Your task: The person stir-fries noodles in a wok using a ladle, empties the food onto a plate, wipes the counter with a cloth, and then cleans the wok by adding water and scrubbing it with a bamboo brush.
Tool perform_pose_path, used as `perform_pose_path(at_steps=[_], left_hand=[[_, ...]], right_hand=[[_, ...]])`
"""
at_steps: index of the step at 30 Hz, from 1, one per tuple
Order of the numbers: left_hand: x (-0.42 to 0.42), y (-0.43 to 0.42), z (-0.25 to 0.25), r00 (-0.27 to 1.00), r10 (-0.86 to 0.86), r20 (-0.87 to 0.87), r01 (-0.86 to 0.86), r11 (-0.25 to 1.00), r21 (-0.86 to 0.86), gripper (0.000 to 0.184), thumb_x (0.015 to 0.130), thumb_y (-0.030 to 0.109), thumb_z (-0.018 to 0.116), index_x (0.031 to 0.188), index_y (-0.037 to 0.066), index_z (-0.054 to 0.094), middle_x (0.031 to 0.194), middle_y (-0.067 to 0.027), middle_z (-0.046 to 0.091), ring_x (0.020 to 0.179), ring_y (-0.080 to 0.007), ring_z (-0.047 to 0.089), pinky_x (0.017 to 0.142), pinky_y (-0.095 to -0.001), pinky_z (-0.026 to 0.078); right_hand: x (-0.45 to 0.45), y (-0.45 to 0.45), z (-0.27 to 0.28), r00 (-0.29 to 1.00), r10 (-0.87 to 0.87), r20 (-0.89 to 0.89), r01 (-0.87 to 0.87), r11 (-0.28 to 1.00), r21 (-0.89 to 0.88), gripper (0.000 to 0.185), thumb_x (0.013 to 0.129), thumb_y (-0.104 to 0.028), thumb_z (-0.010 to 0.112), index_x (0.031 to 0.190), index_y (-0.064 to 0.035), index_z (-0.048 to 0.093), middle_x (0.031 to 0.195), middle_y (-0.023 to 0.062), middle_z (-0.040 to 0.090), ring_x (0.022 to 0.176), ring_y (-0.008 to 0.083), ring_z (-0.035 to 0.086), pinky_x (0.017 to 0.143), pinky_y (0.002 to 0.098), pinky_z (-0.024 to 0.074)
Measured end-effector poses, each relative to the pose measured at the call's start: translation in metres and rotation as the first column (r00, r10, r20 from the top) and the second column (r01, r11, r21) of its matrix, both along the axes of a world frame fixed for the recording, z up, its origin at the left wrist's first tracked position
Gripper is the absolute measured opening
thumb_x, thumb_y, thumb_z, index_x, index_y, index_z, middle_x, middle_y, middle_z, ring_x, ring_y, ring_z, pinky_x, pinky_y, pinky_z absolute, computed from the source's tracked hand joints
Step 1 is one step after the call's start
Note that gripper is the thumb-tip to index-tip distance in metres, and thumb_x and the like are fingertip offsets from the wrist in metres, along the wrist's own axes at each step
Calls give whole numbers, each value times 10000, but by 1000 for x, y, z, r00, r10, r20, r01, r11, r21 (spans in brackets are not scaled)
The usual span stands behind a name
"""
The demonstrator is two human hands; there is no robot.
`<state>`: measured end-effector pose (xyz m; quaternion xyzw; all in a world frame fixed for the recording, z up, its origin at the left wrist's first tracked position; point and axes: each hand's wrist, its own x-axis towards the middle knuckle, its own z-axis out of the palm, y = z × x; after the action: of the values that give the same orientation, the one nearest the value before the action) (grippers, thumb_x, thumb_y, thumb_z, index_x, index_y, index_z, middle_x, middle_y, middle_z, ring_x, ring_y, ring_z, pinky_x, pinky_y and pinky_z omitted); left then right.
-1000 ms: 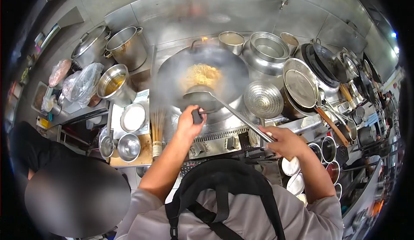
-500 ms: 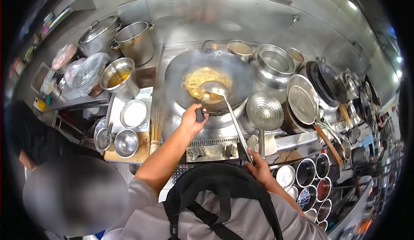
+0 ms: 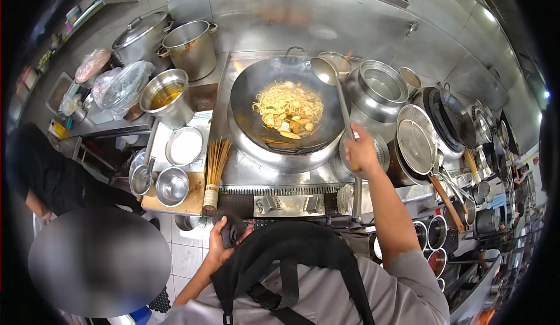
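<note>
My right hand grips the long handle of a metal ladle, whose bowl is over the far right rim of the wok. Noodles mixed with pale and yellow chunks lie in the bottom of the wok. Close to my body, away from the wok, my left hand is closed around a crumpled dark cloth. A perforated skimmer is partly hidden beneath my right hand.
Left of the stove stand a bamboo brush, a white-filled bowl and a pot of yellow liquid. A mesh strainer and a steel pot are on the right. Another person is at the left.
My left hand has come away from the wok's near handle, back toward my body with the cloth. The ladle has left the noodles and moved up and right with my right hand.
</note>
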<state>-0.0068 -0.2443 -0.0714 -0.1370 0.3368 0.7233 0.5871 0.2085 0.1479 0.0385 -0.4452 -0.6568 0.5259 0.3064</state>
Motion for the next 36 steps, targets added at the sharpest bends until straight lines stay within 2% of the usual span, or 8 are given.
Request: perform_pose_path(at_steps=[8,11,13,18,20,22,29,36], left_hand=[[5,25,41,986,91,-139,-71,987,143,507,900,328,548,1177,-90,474,1134,-305,567,1070,-462,576,932,-544,496],[6,4,41,978,141,-153,-126,987,102,515,902,342,531,1207,-69,468,1145,-301,565,1075,-444,577,933,-516,500],[11,-11,32,961,173,-215,-164,985,59,562,882,386,544,1228,-52,473,1141,-291,574,1051,-406,592,940,-484,494],[20,-24,19,980,197,-33,-197,980,15,549,891,386,535,1177,-81,490,1127,-307,580,1013,-411,608,941,-487,493],[23,-15,24,982,187,34,-188,982,35,515,919,355,509,1141,-109,489,1122,-328,578,1012,-426,613,940,-487,501],[24,-3,29,990,135,-28,-133,989,66,539,907,366,522,1143,-117,493,1115,-333,581,1008,-423,616,942,-480,498],[21,12,42,999,48,-11,-47,995,83,538,889,380,539,1134,-99,534,1109,-299,605,966,-383,637,916,-456,511],[19,-13,27,987,119,-105,-112,992,66,545,877,380,540,1164,-83,533,1050,-226,634,905,-305,637,869,-395,525]], right_hand=[[-39,-7,28,828,444,342,-455,889,-52,547,806,-28,588,1335,-65,454,628,67,534,472,144,523,448,314,458],[28,14,40,634,331,699,-739,526,421,642,747,-56,618,1364,-149,469,1023,162,664,806,282,675,727,370,524],[56,16,72,494,223,840,-715,654,247,630,730,-45,617,1338,-161,502,1173,177,613,996,314,642,831,382,498],[59,36,26,839,198,507,-495,666,559,595,744,-54,615,1326,-108,504,995,159,674,709,285,659,684,377,525],[23,29,34,868,98,487,-244,938,246,592,745,-28,613,1324,-60,491,870,143,670,589,230,625,558,369,513],[-3,52,-7,956,133,260,-198,950,241,614,748,-10,598,1344,-66,465,732,111,628,509,194,588,458,347,470],[-10,7,24,796,491,354,-486,867,-110,606,792,12,606,1363,-111,445,636,25,520,442,107,479,405,267,392],[51,-9,39,893,374,248,-360,927,-102,621,781,28,592,1369,-87,431,640,17,521,458,93,474,421,259,407]])
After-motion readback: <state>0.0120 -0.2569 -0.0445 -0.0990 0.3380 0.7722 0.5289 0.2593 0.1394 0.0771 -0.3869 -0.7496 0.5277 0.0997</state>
